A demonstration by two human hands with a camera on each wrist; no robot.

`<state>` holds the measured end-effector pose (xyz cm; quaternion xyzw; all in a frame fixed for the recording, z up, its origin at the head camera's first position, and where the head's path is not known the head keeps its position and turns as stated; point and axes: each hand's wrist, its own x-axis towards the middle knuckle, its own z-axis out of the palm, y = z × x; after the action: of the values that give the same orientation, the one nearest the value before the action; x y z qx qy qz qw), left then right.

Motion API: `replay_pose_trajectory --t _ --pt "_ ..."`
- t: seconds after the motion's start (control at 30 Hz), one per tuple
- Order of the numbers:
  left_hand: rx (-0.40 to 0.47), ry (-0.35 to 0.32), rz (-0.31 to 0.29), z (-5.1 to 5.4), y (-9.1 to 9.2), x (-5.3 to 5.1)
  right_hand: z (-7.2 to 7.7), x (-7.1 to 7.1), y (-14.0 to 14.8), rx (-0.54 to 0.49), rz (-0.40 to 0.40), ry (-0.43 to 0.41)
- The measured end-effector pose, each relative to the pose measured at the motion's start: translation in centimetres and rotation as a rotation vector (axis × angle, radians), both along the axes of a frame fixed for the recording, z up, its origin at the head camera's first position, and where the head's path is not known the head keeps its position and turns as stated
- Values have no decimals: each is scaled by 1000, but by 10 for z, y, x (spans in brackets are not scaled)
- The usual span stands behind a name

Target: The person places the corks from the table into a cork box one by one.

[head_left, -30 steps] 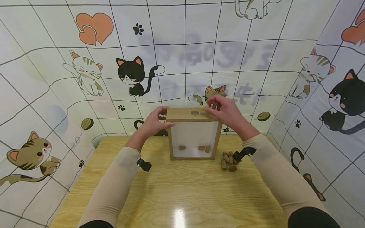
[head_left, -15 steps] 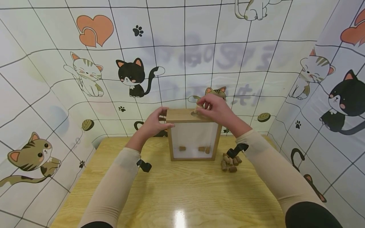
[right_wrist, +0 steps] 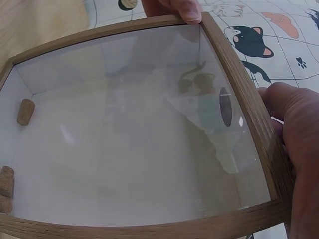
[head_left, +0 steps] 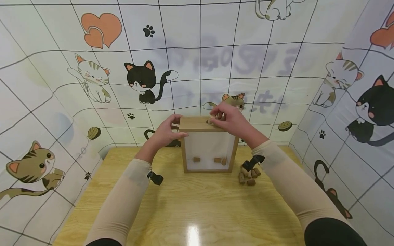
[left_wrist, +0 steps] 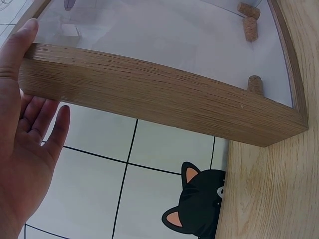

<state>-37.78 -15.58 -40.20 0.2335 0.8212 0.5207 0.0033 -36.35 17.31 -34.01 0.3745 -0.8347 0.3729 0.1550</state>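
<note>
A person works at a wood-grain table (head_left: 184,208) in front of a cat-print backdrop (head_left: 184,30). The main object is a shallow wooden shadow-box frame (head_left: 194,125) with a clear front, standing upright near the back of the table, with a round hole (right_wrist: 226,107) in its top edge.

The left hand (head_left: 166,134) grips the frame's upper left corner, its thumb on the front edge and its other fingers spread behind. The right hand (head_left: 231,120) is above the top edge, thumb and fingertips pinched together on a small pale cork stopper (head_left: 212,118) right at the hole. Whether the stopper has entered the hole is hard to tell; the right wrist view hides those fingertips behind the wood.

Three corks lie inside at the bottom: a single cork (head_left: 196,159) toward the left, and a pair (head_left: 217,160) close together toward the right. A loose pile of corks (head_left: 251,182) sits on the table just right of the frame.

The step in hand appears to be feeding one stopper through the hole. The next move likely calls for aligning its end with the opening, then releasing it while the left hand steadies the frame.
</note>
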Motion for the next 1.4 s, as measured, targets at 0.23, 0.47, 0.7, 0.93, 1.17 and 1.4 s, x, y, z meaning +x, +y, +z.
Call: replay_pose_trajectory --t 0.23,0.47,0.7,0.93,1.17,1.4 --pt "-7 -5 9 2 0 2 0 1 0 39 8 -19" --pt "-5 -3 10 3 1 3 -4 -1 1 40 -7 0" --pt "-6 3 13 2 -1 2 -1 1 0 5 -25 46" --pt "-5 -7 8 2 0 2 -3 16 22 -152 -94 175" --pt "-2 10 4 3 -1 -1 -36 43 67 -213 -187 212" --pt "0 -6 6 4 0 0 -83 80 101 -36 -268 -1"
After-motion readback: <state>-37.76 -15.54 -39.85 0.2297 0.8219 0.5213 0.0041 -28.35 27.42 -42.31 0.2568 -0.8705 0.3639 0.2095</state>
